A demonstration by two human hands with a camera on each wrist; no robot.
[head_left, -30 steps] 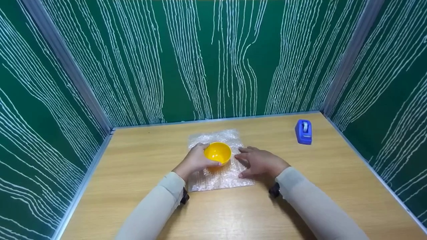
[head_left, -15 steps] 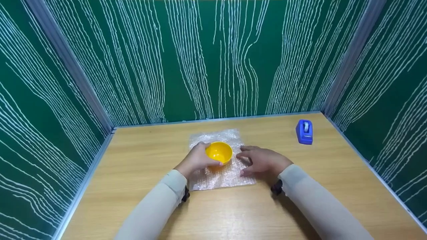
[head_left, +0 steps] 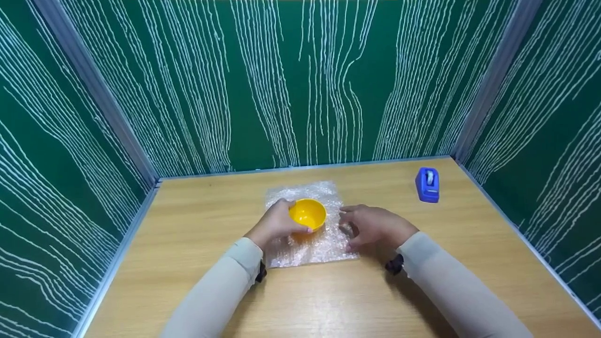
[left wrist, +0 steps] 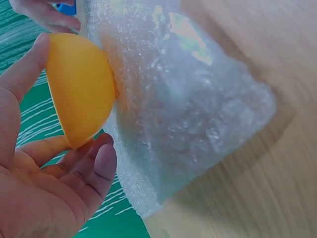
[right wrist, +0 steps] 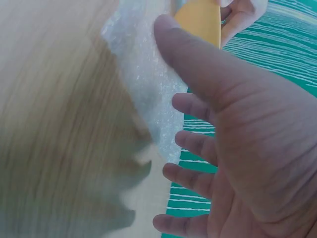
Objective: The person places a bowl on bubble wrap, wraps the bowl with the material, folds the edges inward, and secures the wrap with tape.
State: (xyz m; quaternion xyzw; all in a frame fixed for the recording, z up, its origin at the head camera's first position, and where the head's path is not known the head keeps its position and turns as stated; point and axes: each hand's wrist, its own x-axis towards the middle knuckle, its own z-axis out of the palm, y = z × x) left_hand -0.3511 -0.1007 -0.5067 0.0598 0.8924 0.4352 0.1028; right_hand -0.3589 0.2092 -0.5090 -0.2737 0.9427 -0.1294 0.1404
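A yellow bowl (head_left: pixel 308 213) sits upright on a sheet of bubble wrap (head_left: pixel 305 253) in the middle of the table. My left hand (head_left: pixel 277 221) holds the bowl by its left side, thumb at the near rim and fingers round the far side. In the left wrist view the yellow bowl (left wrist: pixel 81 84) shows between thumb and fingers, its base against the bubble wrap (left wrist: pixel 198 114). My right hand (head_left: pixel 375 226) hovers by the wrap's right edge and holds nothing. Spread, loosely bent fingers (right wrist: pixel 193 144) show in the right wrist view, apart from the bowl.
A blue tape dispenser (head_left: pixel 427 185) stands at the back right of the wooden table (head_left: pixel 197 234). Green walls (head_left: pixel 253 94) with white wavy lines rise behind the table and along both sides.
My right hand has drawn slightly to the right, away from the bowl. The left hand and the bowl have stayed nearly where they were.
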